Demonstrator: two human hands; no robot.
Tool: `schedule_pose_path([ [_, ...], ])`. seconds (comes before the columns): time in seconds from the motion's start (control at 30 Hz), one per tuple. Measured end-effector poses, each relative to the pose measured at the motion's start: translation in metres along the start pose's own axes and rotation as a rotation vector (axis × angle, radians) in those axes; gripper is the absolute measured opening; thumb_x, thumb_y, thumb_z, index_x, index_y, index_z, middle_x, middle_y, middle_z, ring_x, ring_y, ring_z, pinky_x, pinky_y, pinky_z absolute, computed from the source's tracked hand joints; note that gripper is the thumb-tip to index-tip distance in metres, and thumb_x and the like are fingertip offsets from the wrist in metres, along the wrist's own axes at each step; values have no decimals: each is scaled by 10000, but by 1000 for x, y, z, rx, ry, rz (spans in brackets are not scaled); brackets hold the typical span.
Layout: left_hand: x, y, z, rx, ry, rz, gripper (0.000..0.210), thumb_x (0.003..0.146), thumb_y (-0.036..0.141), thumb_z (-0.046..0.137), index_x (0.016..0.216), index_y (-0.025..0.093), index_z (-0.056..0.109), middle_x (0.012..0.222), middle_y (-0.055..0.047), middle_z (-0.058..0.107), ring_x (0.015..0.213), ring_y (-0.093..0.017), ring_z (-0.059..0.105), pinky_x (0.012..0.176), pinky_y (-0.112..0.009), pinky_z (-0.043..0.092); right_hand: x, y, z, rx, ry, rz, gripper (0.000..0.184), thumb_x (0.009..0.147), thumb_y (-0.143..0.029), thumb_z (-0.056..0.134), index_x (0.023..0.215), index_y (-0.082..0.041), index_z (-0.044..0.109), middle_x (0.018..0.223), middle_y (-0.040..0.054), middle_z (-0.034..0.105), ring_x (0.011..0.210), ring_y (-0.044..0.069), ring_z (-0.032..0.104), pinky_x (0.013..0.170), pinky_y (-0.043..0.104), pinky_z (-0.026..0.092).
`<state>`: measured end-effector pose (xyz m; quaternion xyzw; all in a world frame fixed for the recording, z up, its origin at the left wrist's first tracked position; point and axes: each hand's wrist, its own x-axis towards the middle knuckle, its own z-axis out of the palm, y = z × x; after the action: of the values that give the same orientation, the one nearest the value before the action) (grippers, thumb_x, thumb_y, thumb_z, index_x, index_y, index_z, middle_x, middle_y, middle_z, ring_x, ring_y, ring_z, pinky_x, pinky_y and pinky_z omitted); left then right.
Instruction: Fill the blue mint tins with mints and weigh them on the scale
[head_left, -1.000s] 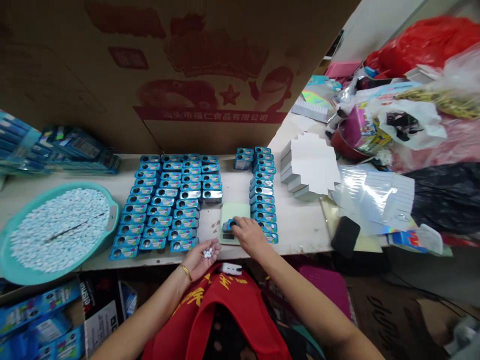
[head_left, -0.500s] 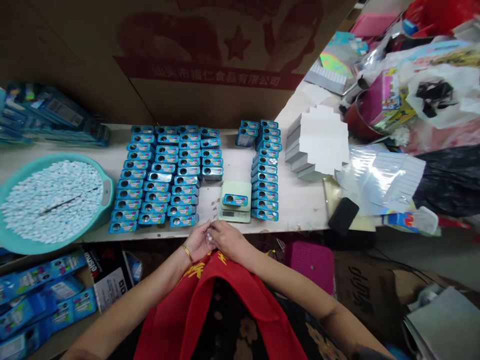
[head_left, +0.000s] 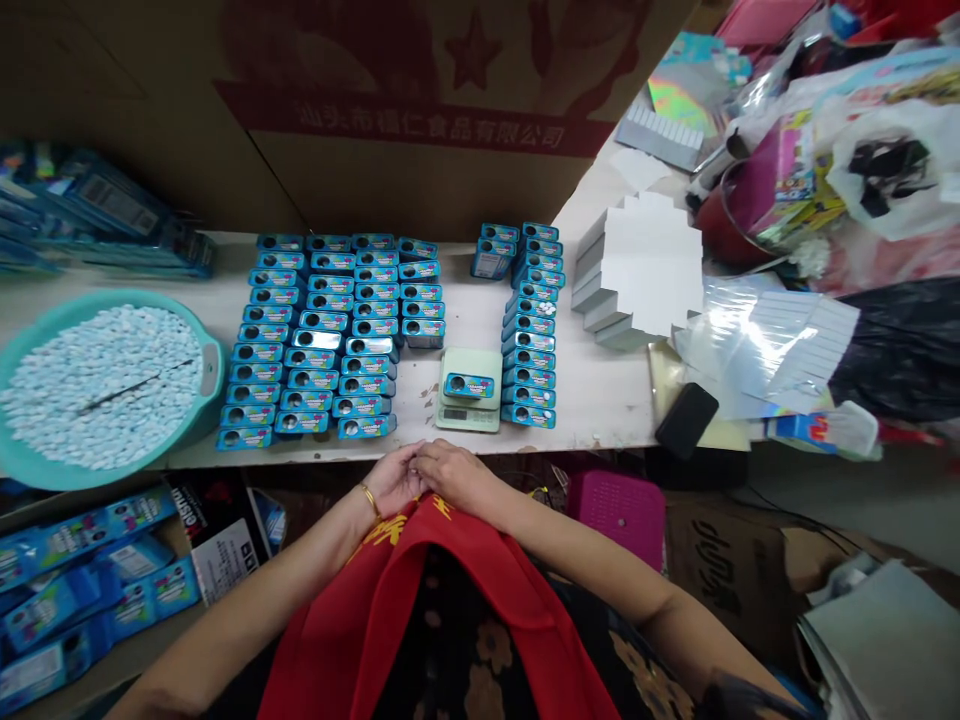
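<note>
My left hand (head_left: 396, 478) and my right hand (head_left: 454, 474) meet at the table's front edge, just above the red apron (head_left: 420, 530). The right hand's fingers lie curled over those of the left; both are closed, and whatever is between them is hidden. Beyond them, a blue tin (head_left: 469, 385) rests on a pale green scale (head_left: 471, 416). Rows of similar blue tins (head_left: 309, 378) stand upright on the left, and another column of tins (head_left: 529, 370) stands right of the scale. At far left, a turquoise basin (head_left: 212, 375) holds small pale-blue candies (head_left: 112, 390) with a thin dark stick across them.
A large cardboard box (head_left: 420, 180) walls off the table's back. Right of the tins sit stacked white cartons (head_left: 645, 270), a black phone-like object (head_left: 687, 420) and clear plastic sheets (head_left: 750, 350). Below the table are a magenta stool (head_left: 619, 515) and blue packages (head_left: 97, 580).
The view has tilted slightly, so the table sits higher in the picture. A small white piece seen between my hands earlier is now hidden. My hands remain together.
</note>
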<state>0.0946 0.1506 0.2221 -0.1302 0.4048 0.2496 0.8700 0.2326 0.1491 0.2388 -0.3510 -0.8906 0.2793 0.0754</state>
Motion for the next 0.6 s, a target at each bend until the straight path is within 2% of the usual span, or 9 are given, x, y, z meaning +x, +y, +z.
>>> schedule_pose_path([
  [0.3, 7, 2, 13, 81, -1, 0, 195, 824, 215, 434, 780, 72, 560, 677, -69, 603, 573, -117, 578, 610, -255, 480, -6, 7, -2, 114, 66, 55, 195, 815, -159, 473, 975, -160, 585, 973, 73, 594, 901, 163, 519, 782, 283, 430],
  [0.5, 18, 10, 38, -16, -34, 125, 152, 817, 151, 437, 767, 75, 559, 635, -37, 588, 527, -71, 534, 545, -188, 463, -1, 22, -23, 318, 304, 147, 175, 805, -157, 495, 932, -171, 615, 905, 52, 624, 869, 136, 554, 796, 265, 441],
  [0.6, 22, 18, 49, -21, -9, 226, 130, 805, 119, 442, 766, 90, 563, 657, -41, 605, 593, -93, 567, 653, -244, 493, 5, 37, -39, 371, 457, 222, 177, 792, -151, 505, 925, -177, 619, 876, 45, 625, 845, 126, 562, 770, 250, 450],
])
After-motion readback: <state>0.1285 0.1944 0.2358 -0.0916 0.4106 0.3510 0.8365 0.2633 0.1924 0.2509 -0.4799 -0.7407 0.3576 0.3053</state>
